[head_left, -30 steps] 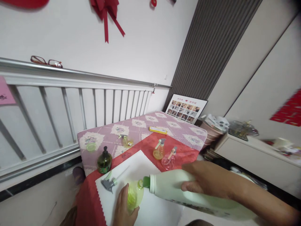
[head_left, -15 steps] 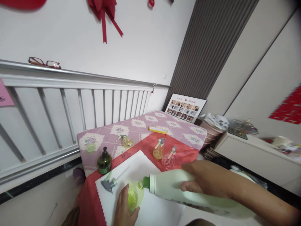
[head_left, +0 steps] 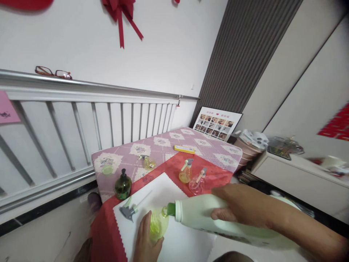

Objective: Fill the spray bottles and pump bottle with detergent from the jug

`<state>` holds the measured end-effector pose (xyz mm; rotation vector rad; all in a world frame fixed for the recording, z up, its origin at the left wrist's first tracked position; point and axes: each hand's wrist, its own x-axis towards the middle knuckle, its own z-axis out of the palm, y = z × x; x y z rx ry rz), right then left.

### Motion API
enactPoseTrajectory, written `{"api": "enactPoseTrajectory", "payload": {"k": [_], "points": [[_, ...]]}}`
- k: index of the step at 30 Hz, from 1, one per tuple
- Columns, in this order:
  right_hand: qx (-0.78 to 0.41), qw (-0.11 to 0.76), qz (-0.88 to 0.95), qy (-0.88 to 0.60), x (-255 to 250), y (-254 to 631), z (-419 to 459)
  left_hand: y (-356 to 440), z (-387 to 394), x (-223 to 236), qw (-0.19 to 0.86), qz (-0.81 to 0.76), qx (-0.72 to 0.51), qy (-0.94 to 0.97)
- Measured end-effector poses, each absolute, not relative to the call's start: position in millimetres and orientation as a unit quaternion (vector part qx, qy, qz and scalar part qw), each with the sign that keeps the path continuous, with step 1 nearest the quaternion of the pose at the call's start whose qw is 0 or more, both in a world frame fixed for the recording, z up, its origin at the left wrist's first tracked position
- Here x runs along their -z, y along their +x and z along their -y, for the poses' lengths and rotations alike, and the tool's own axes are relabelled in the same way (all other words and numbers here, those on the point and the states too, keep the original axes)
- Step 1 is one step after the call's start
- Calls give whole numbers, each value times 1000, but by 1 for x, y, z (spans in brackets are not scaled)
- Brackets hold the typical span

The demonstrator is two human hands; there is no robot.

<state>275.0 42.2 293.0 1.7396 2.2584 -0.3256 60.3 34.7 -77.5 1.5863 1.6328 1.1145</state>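
Observation:
My left hand [head_left: 148, 238] is wrapped round a small clear yellow-green spray bottle [head_left: 159, 225] without its top, tilted over a white mat [head_left: 180, 242]. In my right hand [head_left: 234, 207] is a large pale green jug [head_left: 196, 211] lying almost level. The jug's green spout [head_left: 171, 209] meets the mouth of the small bottle. A grey trigger spray head [head_left: 127, 211] with its thin tube rests on the mat, left of my left hand. The jug's far end is partly hidden by my right forearm.
Beyond the mat stand a yellowish spray bottle [head_left: 185, 174], a pinkish spray bottle [head_left: 196, 185], and a dark green pump bottle [head_left: 123, 186]. Another spray bottle [head_left: 148, 163], a yellow case [head_left: 184, 149] and a pale green cap [head_left: 107, 169] are on the patterned tablecloth [head_left: 163, 141]. A radiator [head_left: 114, 120] borders the table.
The whole view has shifted slightly. Both hands keep their hold, and the jug's spout stays at the small bottle's mouth.

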Motion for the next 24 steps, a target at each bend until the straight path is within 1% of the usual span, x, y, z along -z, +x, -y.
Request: {"api": "enactPoseTrajectory", "payload": {"k": [11,24], "points": [[112,135,-778,603,-291,275,-43,60,-36,81,283,-619,-428,595],[105,138,-782,599,-293,274,-41,61,-34,80,295,-614,-441,585]]}}
